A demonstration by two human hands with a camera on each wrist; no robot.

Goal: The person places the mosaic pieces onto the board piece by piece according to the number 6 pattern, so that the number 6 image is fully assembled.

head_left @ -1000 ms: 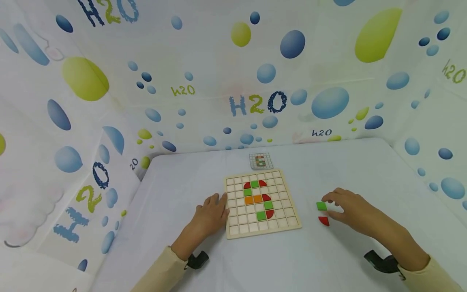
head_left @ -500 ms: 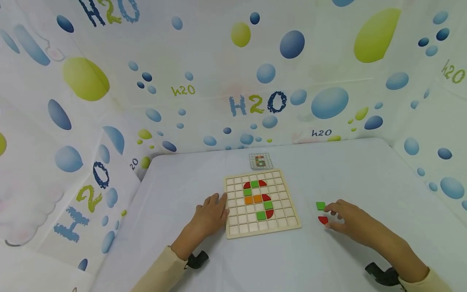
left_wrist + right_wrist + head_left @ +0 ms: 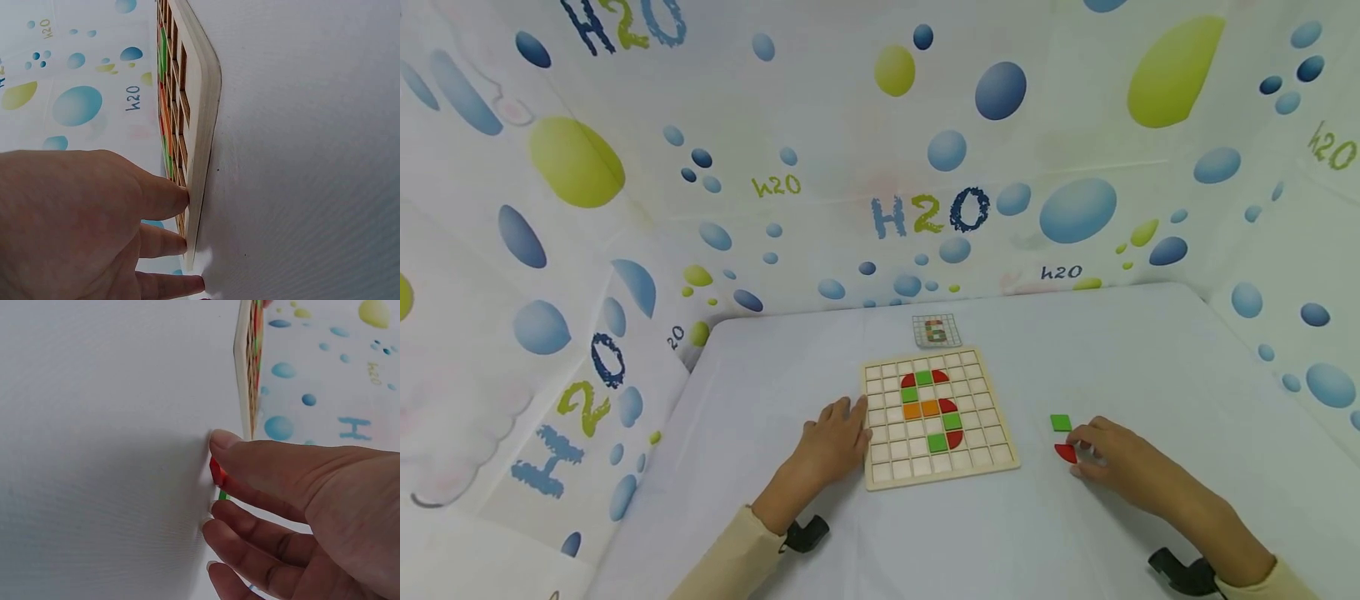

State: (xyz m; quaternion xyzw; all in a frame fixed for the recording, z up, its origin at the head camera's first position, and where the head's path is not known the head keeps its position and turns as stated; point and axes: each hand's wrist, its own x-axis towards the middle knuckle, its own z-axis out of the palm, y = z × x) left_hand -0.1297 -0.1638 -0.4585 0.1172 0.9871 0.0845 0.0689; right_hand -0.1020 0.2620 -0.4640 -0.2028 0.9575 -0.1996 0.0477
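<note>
The left hand (image 3: 831, 446) rests its fingertips on the left edge of a wooden grid board (image 3: 880, 473); the left wrist view shows the thumb (image 3: 169, 197) against the board's rim. On the grid, green squares (image 3: 937, 442), orange squares (image 3: 912, 411) and red quarter-round tiles (image 3: 954, 439) form a curved figure. To the board's right, the right hand (image 3: 1123, 467) pinches a loose red quarter-round tile (image 3: 1065, 453) at the tabletop. In the right wrist view this tile shows between thumb and index finger. A loose green square tile (image 3: 1061, 423) lies just beyond it.
Behind the board lies a small card (image 3: 952, 334) with a grid and a coloured figure printed on it. A white cloth (image 3: 760, 367) covers the table. Patterned curtains (image 3: 827, 108) close off the back and sides. Each wrist wears a black camera mount (image 3: 807, 534).
The right hand has moved from the green square tile toward the person, and its thumb and index finger have closed on the red tile. The left hand and board stay put.
</note>
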